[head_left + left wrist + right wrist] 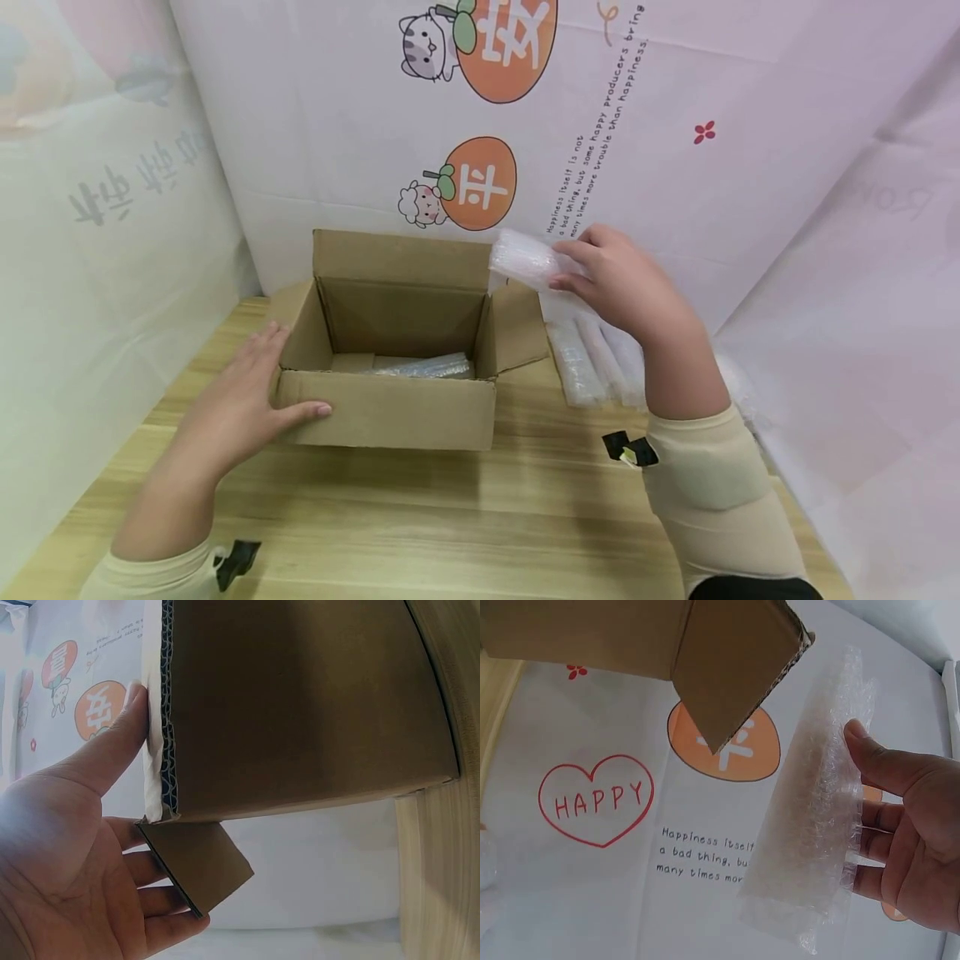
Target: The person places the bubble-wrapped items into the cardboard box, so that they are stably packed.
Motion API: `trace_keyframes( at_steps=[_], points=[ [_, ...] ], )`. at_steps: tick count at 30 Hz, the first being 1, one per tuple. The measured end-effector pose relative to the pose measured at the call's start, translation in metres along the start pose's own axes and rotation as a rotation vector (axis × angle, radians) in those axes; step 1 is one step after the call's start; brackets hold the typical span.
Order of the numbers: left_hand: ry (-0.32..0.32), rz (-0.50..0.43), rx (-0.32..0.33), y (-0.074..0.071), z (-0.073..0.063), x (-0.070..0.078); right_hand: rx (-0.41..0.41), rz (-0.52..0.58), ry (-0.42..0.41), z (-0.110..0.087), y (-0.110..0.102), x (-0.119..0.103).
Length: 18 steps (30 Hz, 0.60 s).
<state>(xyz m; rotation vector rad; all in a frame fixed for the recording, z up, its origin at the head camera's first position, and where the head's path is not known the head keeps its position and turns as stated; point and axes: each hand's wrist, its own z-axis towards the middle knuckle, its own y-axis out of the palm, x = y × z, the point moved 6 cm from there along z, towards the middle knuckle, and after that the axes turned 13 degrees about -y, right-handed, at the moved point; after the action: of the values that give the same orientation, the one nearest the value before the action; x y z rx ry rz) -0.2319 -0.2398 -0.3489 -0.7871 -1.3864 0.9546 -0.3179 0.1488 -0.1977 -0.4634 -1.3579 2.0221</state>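
Touching the near left corner of the cardboard box (386, 410), the left hand (240, 400) lies spread, barely bent. Right of the box, bubble-wrap pieces (577, 367) lie on the tabletop (420, 525); beyond them, the right hand (618, 283) pinches a bubble-wrap bundle (519, 255) aloft near the rear right corner, well apart from the left.

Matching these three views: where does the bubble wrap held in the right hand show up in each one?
Head: the held bubble wrap is just right of and above centre, at the fingertips of the right hand.
Left wrist: not in this picture.
Right wrist: large, right of centre, beside the thumb.
Shared landmark: the cardboard box, left of centre in head, upper right in left wrist, upper left in right wrist.
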Motion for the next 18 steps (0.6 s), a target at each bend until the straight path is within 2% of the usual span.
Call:
trace_keyframes(
  at_steps=[8,18],
  points=[
    [0.001,-0.002,-0.004,0.0,0.0,0.0,0.005,0.013,-0.06,0.02,0.002,-0.019],
    [-0.002,0.004,-0.008,0.0,0.0,0.0,-0.087,0.026,-0.065,0.045,0.011,-0.037]
  ],
)
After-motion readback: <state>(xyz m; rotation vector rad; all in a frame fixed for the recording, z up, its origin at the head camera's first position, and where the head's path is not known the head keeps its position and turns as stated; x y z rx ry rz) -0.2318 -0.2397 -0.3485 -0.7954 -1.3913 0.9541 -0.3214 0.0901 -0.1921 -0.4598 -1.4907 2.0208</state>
